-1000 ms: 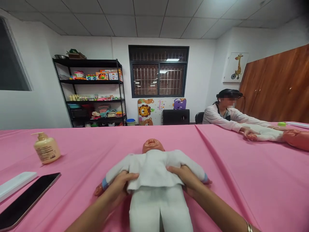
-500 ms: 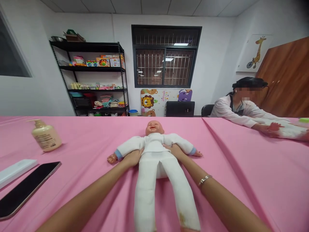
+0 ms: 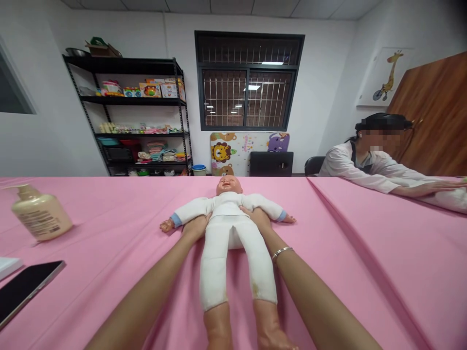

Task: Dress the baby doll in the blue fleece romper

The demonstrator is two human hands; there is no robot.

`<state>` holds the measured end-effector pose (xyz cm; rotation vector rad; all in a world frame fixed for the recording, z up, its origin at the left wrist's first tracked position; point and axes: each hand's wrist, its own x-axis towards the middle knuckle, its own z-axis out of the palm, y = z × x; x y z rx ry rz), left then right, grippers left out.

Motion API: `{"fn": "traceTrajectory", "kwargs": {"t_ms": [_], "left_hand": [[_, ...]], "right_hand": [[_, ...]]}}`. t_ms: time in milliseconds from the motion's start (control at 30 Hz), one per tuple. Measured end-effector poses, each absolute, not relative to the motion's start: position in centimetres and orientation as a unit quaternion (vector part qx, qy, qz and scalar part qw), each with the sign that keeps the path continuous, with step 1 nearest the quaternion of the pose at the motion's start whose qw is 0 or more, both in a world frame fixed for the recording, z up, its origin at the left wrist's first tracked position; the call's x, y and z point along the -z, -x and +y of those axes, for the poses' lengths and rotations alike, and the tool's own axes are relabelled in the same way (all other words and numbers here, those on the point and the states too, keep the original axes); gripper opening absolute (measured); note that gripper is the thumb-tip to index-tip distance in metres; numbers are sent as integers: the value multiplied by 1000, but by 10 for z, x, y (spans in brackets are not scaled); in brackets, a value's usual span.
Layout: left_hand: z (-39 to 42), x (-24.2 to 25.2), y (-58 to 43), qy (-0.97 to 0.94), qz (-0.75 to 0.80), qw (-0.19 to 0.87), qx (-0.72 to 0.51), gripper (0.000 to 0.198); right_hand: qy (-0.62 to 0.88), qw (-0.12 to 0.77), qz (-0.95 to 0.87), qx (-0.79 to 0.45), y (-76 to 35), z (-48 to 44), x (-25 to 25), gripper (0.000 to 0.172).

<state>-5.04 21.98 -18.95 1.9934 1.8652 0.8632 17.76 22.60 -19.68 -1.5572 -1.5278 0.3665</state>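
Note:
A baby doll [image 3: 226, 228] in a white suit lies on its back on the pink-covered table [image 3: 365, 272], head away from me and bare feet toward me. My left hand [image 3: 195, 227] holds the left side of its waist. My right hand [image 3: 257, 218] holds the opposite side, with a silver bracelet [image 3: 282, 251] above the wrist. The fingertips are hidden against the doll's body. The doll's arms spread out to both sides.
A cream pump bottle [image 3: 40, 212], a black phone [image 3: 27, 287] and a white flat item [image 3: 7, 267] lie at the table's left. At the right, a seated person [image 3: 359, 163] rests a hand on a second doll [image 3: 447, 199]. A black shelf [image 3: 124, 116] stands behind.
My view has pulled back and tilted down, so the doll's whole legs and feet now show. My hands stay at its waist. The seated person's hand has shifted along the second doll.

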Motion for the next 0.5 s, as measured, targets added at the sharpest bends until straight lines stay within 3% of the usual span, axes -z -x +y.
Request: {"fn": "traceTrajectory", "kwargs": {"t_ms": [167,500], "left_hand": [[224,187,52,-634,709,116,-287,58],[215,187,59,-652,691,102,-296,38]], "right_hand": [[642,445,-594,-194,-181,239,206,49],[640,448,-571,-253,-185,213,200,48]]}}
